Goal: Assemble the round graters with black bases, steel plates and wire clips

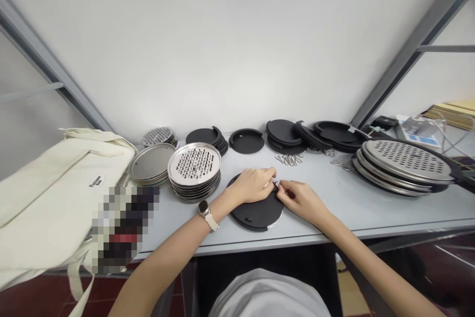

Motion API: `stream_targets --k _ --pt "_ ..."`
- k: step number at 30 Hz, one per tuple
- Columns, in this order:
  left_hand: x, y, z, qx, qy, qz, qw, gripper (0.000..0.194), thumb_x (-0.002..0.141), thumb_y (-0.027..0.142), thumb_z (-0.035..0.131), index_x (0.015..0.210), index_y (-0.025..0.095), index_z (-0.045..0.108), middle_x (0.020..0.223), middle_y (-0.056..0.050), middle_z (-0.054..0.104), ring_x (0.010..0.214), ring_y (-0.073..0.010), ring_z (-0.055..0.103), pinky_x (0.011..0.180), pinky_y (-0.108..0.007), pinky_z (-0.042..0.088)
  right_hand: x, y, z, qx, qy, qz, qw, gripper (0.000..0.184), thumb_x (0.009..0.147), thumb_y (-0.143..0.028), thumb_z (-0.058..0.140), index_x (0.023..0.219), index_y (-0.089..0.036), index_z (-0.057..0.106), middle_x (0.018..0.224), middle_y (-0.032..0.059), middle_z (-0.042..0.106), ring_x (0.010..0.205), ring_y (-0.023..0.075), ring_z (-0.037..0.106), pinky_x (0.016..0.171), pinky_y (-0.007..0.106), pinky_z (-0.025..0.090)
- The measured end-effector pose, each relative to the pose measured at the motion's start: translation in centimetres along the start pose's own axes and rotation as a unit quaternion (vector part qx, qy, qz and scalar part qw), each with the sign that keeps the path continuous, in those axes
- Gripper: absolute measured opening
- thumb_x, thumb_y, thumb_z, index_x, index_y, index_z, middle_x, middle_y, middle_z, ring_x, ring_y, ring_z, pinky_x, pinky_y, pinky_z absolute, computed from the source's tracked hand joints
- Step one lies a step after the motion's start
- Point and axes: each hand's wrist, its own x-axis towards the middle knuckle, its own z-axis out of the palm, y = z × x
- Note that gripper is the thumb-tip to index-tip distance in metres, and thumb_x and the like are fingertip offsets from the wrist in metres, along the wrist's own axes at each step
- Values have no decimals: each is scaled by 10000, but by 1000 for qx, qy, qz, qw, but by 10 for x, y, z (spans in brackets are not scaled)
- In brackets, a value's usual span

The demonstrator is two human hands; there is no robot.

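Currently, left hand (255,185): is resting curled on black disc (259,213), grip unclear
Right hand (302,200): is apparently pinching small metal piece (276,184) at rim
Disc: is lying near table's (334,188) front edge; keeping it flat is likely helping

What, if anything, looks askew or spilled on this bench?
At the back, one black rimmed disc seems tilted, unlike the single disc lying flat farther left. Some wire hooks lie loosely strewn in front. No spill or damage stands out.
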Motion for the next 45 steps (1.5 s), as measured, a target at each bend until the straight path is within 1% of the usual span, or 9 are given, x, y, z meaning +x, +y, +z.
stream_targets --k 7,14,21,29,33,39,45 --pt "1 0 0 -9 -10 -9 1000 221 911 252 347 1066 197 495 942 -54 660 824 -225 630 715 -325 449 -2 -1 1 5 10 -7 1000 296 857 -255 417 568 -212 374 490 -33 433 465 121 433 501 230 307" --pt "0 1 -2 -11 -14 -7 1000 204 908 247 349 1037 198 500 925 -51 657 799 -220 627 684 -316 446 0 1 1 22 -11 1 1000 291 890 -268 377 603 -218 366 511 -32 446 464 126 436 494 228 311" --pt "0 -1 1 0 1 4 1000 198 916 256 338 1028 202 493 922 -36 662 787 -219 629 654 -311 431 0 1 0 21 -12 2 1000 263 844 -237 414 590 -214 355 507 -40 419 472 121 429 501 224 311" --pt "0 -1 1 3 1 7 1000 190 916 261 339 1017 203 490 932 -29 661 786 -213 630 645 -306 429 0 1 0 18 -8 -1 1000 249 831 -231 421 587 -210 376 508 -35 432 477 119 431 499 219 311" --pt "0 -1 0 0 -10 1 1000 201 917 260 341 1037 201 490 951 -31 661 809 -212 632 668 -309 437 0 1 0 14 -10 -3 1000 252 829 -230 419 587 -209 352 506 -39 417 473 114 422 501 220 304" --pt "1 0 -1 0 -15 -6 1000 203 917 260 343 1039 201 494 956 -31 663 828 -215 633 689 -305 439 -2 2 1 6 -10 -3 1000 270 835 -238 415 586 -209 314 506 -41 397 476 114 418 518 226 295" --pt "1 1 -2 0 -23 -7 1000 198 917 256 342 1030 199 494 950 -40 658 827 -212 629 696 -308 442 0 0 0 26 -25 5 999 279 875 -263 378 605 -213 331 515 -32 423 476 120 422 511 231 287"
